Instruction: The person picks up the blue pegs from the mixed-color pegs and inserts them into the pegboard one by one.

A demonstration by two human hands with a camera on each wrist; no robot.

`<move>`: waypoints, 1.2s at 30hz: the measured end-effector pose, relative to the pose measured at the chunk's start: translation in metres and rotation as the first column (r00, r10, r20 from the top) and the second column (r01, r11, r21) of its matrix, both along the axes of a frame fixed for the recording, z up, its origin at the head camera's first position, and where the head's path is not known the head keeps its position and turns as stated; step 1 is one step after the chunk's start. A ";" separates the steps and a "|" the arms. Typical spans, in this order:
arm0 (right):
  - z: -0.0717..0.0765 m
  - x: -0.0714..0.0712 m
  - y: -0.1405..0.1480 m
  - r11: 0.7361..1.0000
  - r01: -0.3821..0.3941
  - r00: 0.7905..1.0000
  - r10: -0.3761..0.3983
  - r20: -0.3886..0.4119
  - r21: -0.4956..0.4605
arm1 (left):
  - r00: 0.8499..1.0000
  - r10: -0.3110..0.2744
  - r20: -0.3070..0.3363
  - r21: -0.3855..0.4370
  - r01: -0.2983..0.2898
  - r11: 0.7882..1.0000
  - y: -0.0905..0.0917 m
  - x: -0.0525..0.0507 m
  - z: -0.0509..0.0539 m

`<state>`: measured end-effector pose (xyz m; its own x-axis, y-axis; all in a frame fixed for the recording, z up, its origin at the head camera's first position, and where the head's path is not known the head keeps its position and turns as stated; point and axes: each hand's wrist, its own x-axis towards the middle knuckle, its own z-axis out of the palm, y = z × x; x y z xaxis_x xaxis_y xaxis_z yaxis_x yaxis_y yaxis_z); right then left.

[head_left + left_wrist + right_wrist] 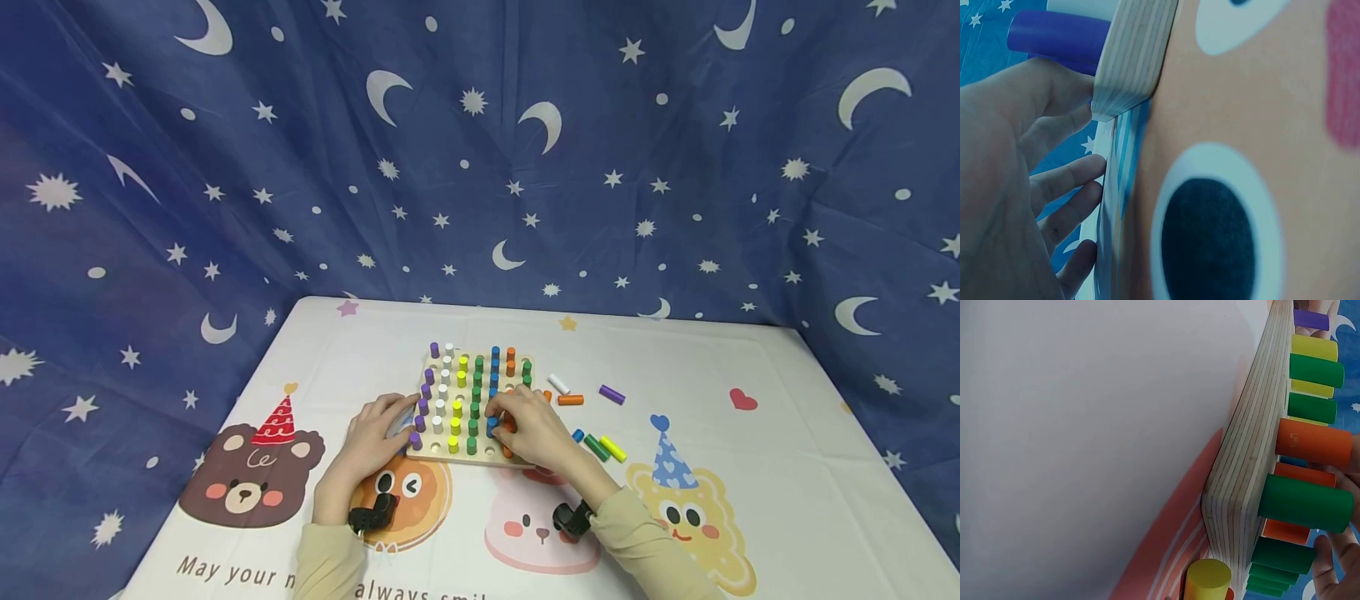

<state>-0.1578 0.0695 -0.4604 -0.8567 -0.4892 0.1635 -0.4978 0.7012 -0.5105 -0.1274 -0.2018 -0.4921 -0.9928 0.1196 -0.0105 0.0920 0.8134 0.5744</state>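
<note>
A wooden pegboard (pixel 431 452) holds columns of purple, white, yellow, green, blue and orange pegs. My left hand (pixel 375 433) rests along its left side, by a purple peg (pixel 416 440). In the left wrist view, the thumb side touches the board's layered edge (pixel 1138 56) and the other fingers are loosely extended. Over the board's right half, my right hand (pixel 536 429) pinches a blue peg (pixel 492 427) between thumb and forefinger. Orange pegs beside it are partly hidden by that hand. In the right wrist view, green pegs (pixel 1307 503) stand before the fingers.
Loose pegs lie right of the board: a white peg (pixel 558 384), an orange peg (pixel 571 400), a purple peg (pixel 612 394), a green peg (pixel 597 447), a yellow peg (pixel 613 448) and a blue peg (pixel 577 436). A starry blue curtain (pixel 465 225) hangs behind the cartoon-printed tablecloth (pixel 810 467).
</note>
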 end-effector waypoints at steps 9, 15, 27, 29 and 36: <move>-0.001 0.000 -0.001 1.000 0.000 1.000 0.000 -0.001 -0.007 | 1.000 0.000 -0.009 -0.002 0.000 1.000 -0.001 0.000 -0.001; -0.001 0.000 -0.001 1.000 0.005 1.000 -0.005 0.005 -0.005 | 1.000 -0.001 -0.004 0.003 0.001 1.000 -0.001 0.000 -0.001; 0.005 0.000 0.006 0.997 0.000 0.999 0.004 0.054 -0.075 | 1.000 -0.003 0.007 -0.002 0.003 1.000 -0.001 -0.001 0.000; 0.006 0.000 0.008 0.996 0.003 0.998 0.002 0.056 -0.084 | 1.000 -0.004 0.004 -0.005 0.004 1.000 -0.001 -0.001 0.000; 0.016 -0.001 0.020 0.997 -0.005 1.000 0.008 0.029 -0.081 | 1.000 -0.008 -0.005 -0.003 0.008 1.000 -0.001 -0.001 0.000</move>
